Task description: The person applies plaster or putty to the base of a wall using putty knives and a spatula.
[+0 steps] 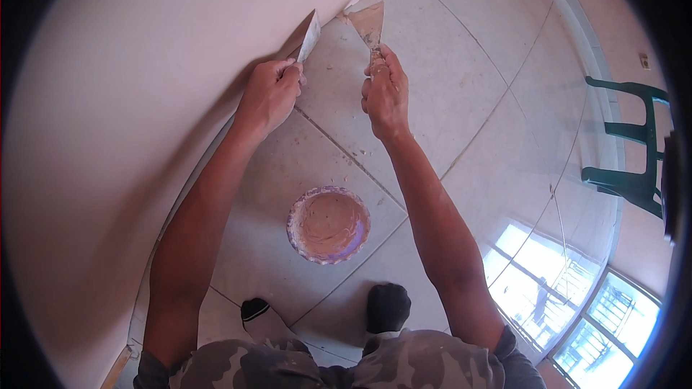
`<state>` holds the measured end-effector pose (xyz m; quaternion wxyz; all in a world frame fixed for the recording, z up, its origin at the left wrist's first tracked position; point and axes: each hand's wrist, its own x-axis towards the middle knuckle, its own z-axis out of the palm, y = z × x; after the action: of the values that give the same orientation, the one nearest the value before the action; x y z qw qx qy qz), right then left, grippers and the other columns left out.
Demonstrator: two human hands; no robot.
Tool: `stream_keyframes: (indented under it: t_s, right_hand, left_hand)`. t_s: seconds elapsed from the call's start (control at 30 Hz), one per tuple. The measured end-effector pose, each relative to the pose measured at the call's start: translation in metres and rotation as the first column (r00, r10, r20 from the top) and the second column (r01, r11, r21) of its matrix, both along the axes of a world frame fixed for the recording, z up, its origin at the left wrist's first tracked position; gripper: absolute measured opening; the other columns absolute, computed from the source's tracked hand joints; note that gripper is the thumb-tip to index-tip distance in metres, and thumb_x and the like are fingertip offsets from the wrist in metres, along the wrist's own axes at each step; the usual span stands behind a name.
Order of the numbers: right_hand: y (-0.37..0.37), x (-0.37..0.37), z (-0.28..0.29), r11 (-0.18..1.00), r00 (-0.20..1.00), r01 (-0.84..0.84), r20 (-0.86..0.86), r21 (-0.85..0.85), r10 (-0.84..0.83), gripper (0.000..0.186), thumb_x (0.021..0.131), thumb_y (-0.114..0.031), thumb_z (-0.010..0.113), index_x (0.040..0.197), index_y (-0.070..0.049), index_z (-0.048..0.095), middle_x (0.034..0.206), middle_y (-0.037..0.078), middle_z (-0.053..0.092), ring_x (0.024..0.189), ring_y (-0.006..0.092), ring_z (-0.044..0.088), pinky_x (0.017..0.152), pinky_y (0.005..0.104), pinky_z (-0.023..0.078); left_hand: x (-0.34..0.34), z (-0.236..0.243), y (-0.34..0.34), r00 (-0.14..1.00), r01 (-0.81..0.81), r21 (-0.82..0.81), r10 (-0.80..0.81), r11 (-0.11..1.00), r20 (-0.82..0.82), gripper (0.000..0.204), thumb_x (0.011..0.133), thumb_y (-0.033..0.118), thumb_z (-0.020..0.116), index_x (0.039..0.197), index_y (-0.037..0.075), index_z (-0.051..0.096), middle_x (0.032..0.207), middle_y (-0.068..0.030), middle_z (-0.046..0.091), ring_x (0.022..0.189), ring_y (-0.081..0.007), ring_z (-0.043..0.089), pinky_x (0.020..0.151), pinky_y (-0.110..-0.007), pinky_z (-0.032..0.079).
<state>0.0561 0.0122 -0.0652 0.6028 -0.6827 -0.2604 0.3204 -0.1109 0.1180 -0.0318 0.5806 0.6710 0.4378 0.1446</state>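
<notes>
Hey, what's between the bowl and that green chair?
In the head view, your right forearm comes between the bowl and the green chair, with tiled floor on either side.

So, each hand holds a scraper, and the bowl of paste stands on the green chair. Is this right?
One thing is wrong: the head view shows the bowl of paste on the floor, not on the green chair. The left hand does hold one scraper, the right hand another.

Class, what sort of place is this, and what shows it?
Probably an indoor room, perhaps being renovated: it has a tiled floor, a green chair and a bowl of pinkish paste set on the floor.
</notes>
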Motion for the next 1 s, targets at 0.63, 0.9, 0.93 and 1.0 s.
stream_keyframes:
  t_s: [0.63,0.9,0.93,1.0]
  right_hand:
    - [0.003,-0.001,-0.007,0.999,0.999,0.031,0.031,-0.016,-0.030,0.044,0.103,-0.021,0.038,0.143,-0.001,0.042,0.088,0.001,0.047,0.054,0.0041,0.040,0.042,0.0215,0.033]
    - [0.010,-0.003,-0.010,1.000,0.998,0.023,0.052,-0.013,-0.023,0.042,0.103,-0.021,0.037,0.139,-0.002,0.046,0.086,0.001,0.047,0.053,0.0051,0.041,0.041,0.0225,0.034]
    - [0.009,-0.003,-0.008,0.999,0.998,0.036,0.048,0.005,-0.036,0.042,0.103,-0.020,0.037,0.140,-0.002,0.046,0.086,0.001,0.047,0.053,0.0050,0.040,0.041,0.0226,0.033]
    - [0.010,-0.004,-0.005,0.998,0.998,0.043,0.047,-0.035,-0.041,0.041,0.103,-0.019,0.036,0.137,0.000,0.047,0.086,0.006,0.052,0.065,0.0120,0.046,0.059,0.0281,0.039]
  left_hand:
    - [-0.003,-0.002,0.002,0.999,0.028,0.031,-0.027,0.999,-0.021,0.033,0.103,0.021,0.046,0.082,-0.001,0.059,0.067,-0.0002,0.049,0.058,-0.0074,0.043,0.054,-0.025,0.038]
    - [-0.006,-0.001,-0.002,0.999,0.031,0.028,-0.030,0.999,-0.018,0.033,0.103,0.022,0.046,0.083,-0.001,0.058,0.066,-0.0001,0.049,0.058,-0.0074,0.043,0.054,-0.026,0.038]
    - [-0.007,0.000,-0.002,0.999,0.026,0.030,-0.025,0.999,-0.027,0.033,0.103,0.022,0.046,0.082,-0.001,0.058,0.066,0.0000,0.048,0.058,-0.0074,0.043,0.054,-0.026,0.038]
    - [-0.010,0.000,-0.002,0.999,0.020,0.032,-0.019,0.999,-0.036,0.033,0.103,0.022,0.046,0.082,-0.001,0.058,0.066,0.0000,0.048,0.058,-0.0074,0.043,0.054,-0.026,0.038]
